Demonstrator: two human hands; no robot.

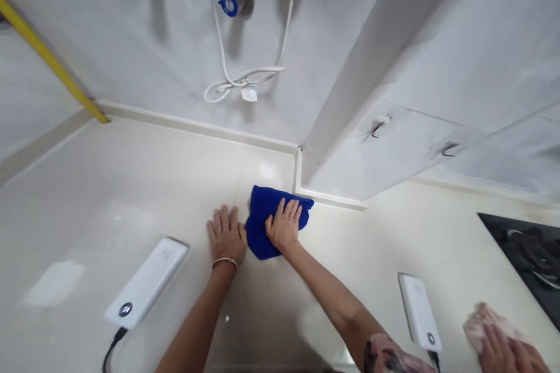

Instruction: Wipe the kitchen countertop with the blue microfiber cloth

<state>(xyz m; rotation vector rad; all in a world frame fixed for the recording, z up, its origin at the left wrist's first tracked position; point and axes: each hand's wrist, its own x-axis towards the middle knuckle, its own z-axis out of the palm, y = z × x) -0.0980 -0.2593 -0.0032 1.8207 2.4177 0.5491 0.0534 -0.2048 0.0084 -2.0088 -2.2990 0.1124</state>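
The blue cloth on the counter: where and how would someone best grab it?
Probably pinch the blue cloth by its near corner, coming from the person's side: that corner lies uncovered, while the right hand rests farther up and a raised ledge stands beyond.

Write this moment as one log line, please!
left hand: palm down on counter | right hand: on blue cloth | far right: another person's hand, pale cloth
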